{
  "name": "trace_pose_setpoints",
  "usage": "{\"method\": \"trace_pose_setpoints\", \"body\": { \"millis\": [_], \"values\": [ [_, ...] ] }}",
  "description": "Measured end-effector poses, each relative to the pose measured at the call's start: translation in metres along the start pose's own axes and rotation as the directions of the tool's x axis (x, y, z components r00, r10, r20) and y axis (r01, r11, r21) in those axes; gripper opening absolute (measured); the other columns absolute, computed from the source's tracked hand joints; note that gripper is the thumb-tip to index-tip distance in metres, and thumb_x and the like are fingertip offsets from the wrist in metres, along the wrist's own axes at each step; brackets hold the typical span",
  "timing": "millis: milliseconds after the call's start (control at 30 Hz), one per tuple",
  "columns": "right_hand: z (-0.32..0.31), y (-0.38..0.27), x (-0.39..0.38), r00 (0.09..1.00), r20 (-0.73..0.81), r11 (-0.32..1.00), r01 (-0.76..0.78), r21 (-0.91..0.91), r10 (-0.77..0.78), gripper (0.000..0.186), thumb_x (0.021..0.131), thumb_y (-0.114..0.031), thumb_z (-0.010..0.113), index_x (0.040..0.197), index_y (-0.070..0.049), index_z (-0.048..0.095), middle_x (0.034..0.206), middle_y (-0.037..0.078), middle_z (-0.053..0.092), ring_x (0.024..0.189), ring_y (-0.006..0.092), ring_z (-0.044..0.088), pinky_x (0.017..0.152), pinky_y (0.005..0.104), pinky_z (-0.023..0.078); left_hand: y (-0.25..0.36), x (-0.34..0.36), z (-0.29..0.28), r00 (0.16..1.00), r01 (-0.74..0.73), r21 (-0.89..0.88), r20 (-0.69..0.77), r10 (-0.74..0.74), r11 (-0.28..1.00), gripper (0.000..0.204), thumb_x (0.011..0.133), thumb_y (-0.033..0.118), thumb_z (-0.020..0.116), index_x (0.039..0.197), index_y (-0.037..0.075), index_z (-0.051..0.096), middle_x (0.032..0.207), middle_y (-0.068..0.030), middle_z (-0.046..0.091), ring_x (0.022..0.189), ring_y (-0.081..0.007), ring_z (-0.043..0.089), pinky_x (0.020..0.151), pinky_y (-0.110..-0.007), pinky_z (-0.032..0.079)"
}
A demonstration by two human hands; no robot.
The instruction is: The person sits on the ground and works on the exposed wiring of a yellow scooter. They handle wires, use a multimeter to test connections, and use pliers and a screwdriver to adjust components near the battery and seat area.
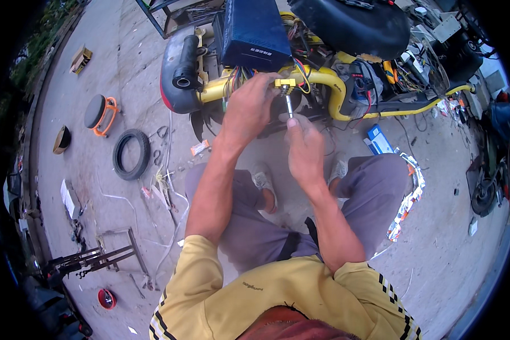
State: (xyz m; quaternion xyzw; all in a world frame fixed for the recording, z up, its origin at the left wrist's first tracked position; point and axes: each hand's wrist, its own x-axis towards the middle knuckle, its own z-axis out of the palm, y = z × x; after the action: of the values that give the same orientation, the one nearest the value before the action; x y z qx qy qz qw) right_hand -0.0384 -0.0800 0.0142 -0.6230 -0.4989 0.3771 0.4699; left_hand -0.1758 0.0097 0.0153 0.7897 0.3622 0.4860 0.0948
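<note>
My left hand [250, 105] is closed at the scooter's frame, its fingertips pinching the left side of a small yellow terminal block [285, 83]. Coloured wires [305, 73] run about the block. Below it my right hand [306, 146] grips a screwdriver [290, 107]. The metal shaft points up at the block's lower edge, while the handle is hidden in my fingers. Whether the tip sits in a screw is too small to tell. Behind both hands lies the scooter's yellow tube frame [335, 90], with a dark blue box [256, 39] resting above it.
A black seat [354, 25] lies over the scooter's far side. Tools and wires fill its footboard [388, 79]. On the ground to the left are a tyre [131, 154], an orange-legged stool [103, 115] and a metal frame [116, 255]. A blue-and-white box [379, 140] stands by my right knee.
</note>
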Motion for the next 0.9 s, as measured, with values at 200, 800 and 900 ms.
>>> {"method": "trace_pose_setpoints", "body": {
  "millis": [200, 800, 900],
  "values": [
    [0.007, 0.017, 0.002, 0.998, -0.030, 0.998, 0.057, -0.006, -0.058, 0.030, 0.106, -0.025, 0.052, 0.116, -0.001, 0.067, 0.074, 0.018, 0.064, 0.068, 0.0367, 0.064, 0.066, 0.0443, 0.049, 0.003, 0.001, 0.001, 0.999, 0.048, 0.013, -0.001, -0.048, 0.999, 0.026, 0.090, -0.006, 0.064, 0.115, -0.003, 0.062, 0.100, -0.0195, 0.068, 0.087, -0.0381, 0.068, 0.074, -0.039, 0.053],
    [0.012, 0.022, 0.019, 0.975, 0.187, 0.806, -0.208, 0.555, 0.123, 0.028, 0.105, -0.021, 0.054, 0.107, 0.002, 0.070, 0.065, 0.002, 0.055, 0.057, 0.0091, 0.049, 0.054, 0.0306, 0.041, 0.007, 0.003, 0.004, 0.995, 0.102, 0.001, 0.017, -0.102, 0.995, 0.026, 0.088, -0.005, 0.063, 0.114, -0.002, 0.059, 0.102, -0.0221, 0.067, 0.096, -0.0418, 0.066, 0.079, -0.046, 0.052],
    [0.007, 0.019, 0.020, 0.972, 0.203, 0.828, -0.207, 0.521, 0.116, 0.029, 0.105, -0.021, 0.053, 0.108, 0.002, 0.070, 0.067, 0.005, 0.057, 0.058, 0.0126, 0.052, 0.056, 0.0328, 0.044, 0.004, 0.002, 0.005, 0.990, 0.137, -0.005, 0.027, -0.137, 0.991, 0.027, 0.088, -0.004, 0.063, 0.114, -0.001, 0.060, 0.101, -0.0211, 0.068, 0.094, -0.0412, 0.066, 0.078, -0.046, 0.052]
  ]
}}
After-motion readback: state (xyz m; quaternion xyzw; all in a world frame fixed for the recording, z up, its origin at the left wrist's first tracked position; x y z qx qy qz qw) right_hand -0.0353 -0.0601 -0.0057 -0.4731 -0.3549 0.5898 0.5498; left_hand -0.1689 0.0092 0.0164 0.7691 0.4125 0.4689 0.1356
